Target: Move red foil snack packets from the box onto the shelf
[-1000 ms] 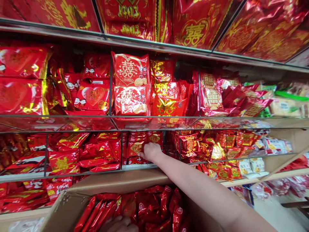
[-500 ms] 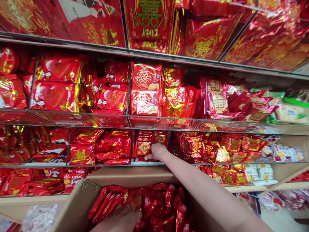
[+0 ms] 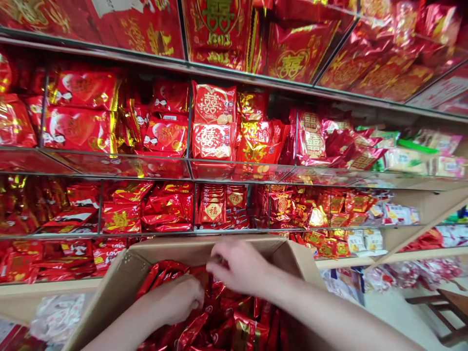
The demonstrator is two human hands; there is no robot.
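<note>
An open cardboard box [image 3: 120,285] at the bottom centre is full of red foil snack packets [image 3: 226,321]. Both my hands are inside it. My left hand [image 3: 179,300] is curled, knuckles up, fingers dug into the packets. My right hand [image 3: 237,265] hovers over the packets near the box's back wall, fingers bent and pinched together; I cannot make out what they hold. Just above the box, a shelf compartment [image 3: 221,209] holds small red and gold packets stacked upright.
Glass-fronted shelves with dividers [image 3: 190,165] fill the view, packed with red and gold packets. Large red bags [image 3: 219,29] line the top shelf. Pale and green packets [image 3: 409,156] lie at the right. A wooden stool [image 3: 442,312] stands on the floor at the bottom right.
My right hand has pulled back from the shelf compartment down into the box. My left hand has pushed further into the packets. The view has tilted slightly down.
</note>
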